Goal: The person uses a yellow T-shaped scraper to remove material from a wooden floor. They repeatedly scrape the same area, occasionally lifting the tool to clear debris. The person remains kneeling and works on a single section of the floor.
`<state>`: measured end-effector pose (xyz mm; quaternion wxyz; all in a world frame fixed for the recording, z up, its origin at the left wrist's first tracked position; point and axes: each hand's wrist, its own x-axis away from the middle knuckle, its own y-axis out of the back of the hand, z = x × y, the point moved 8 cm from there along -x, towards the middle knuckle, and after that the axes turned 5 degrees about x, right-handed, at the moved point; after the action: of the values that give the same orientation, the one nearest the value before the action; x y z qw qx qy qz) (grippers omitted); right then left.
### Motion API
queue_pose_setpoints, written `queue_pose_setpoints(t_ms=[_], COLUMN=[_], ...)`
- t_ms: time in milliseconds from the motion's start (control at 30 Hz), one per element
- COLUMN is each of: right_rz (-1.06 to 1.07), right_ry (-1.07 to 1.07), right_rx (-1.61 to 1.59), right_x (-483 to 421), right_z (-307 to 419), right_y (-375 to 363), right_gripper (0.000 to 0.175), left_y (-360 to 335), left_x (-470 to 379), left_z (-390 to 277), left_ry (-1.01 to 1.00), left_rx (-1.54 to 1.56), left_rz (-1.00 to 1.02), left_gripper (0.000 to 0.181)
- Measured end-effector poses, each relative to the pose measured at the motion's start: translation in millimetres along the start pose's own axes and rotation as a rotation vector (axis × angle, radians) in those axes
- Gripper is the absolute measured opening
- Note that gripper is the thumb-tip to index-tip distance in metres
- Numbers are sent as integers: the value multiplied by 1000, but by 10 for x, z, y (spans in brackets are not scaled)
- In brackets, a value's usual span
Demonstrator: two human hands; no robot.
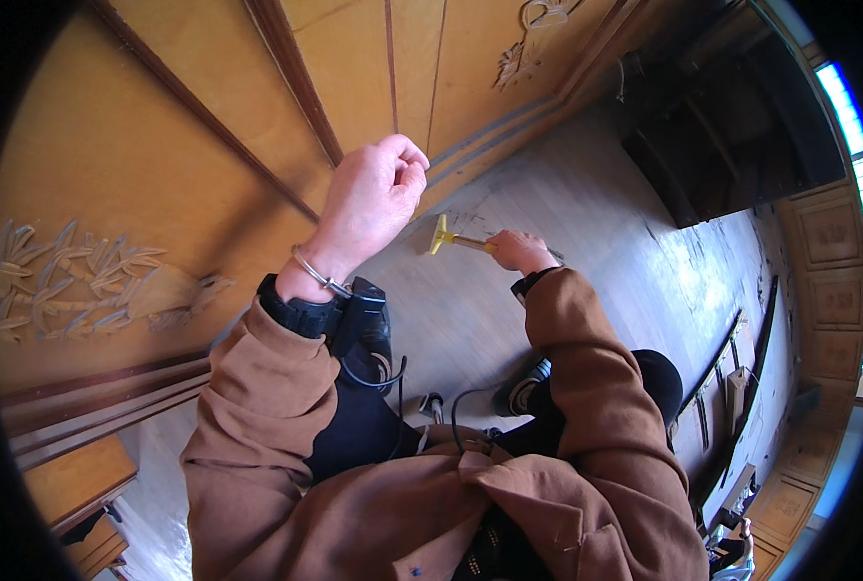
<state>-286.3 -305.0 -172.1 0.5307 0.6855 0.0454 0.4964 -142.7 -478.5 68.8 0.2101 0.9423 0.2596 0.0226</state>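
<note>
My right hand grips the handle of a scraper with a yellow head. The scraper is held low over the floor, its head pointing left towards the foot of the wood panel; whether it touches the floor I cannot tell. My left hand is raised in front of the varnished wood panel, fingers curled in and nothing visible in them. A metal bangle and a black strap with a box-shaped device sit on the left wrist. Carved leaf relief decorates the panel at left.
Below me are my shoes and a caster, with black cables hanging from the wrists. A dark open cabinet stands at upper right. Boards and strips lie on the grey floor at right, with carved wood panelling beyond.
</note>
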Motion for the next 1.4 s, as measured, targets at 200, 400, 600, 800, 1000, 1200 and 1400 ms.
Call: queue_pose_setpoints(t_ms=[200,400,600,800,1000,1200,1400], right_rz=[33,-28,-181,-211,-107,-62,13], right_ry=[-99,-21,257,403,292,259,141], right_rx=[-12,-22,194,-23,-231,-365,-476], right_x=[-10,-19,-227,-290,-473,-570,-447], right_z=[-196,-107,9,-117,-326,-439,-457], right_y=[86,-87,-419,-411,-624,-688,-666], right_gripper=[33,32,22,23,30,26,25], left_y=[24,33,-54,-104,-219,-242,-206], left_x=[6,-11,-33,-40,-109,-151,-92], left_z=[-12,12,-96,-163,18,78,7], left_ry=[-15,-43,-222,-219,-75,-53,-9], left_rx=[-6,-20,-47,-176,-270,-298,-302], left_rz=[-7,-110,-228,-266,-252,-221,-163], left_gripper=[12,8,11,13,11,12,12])
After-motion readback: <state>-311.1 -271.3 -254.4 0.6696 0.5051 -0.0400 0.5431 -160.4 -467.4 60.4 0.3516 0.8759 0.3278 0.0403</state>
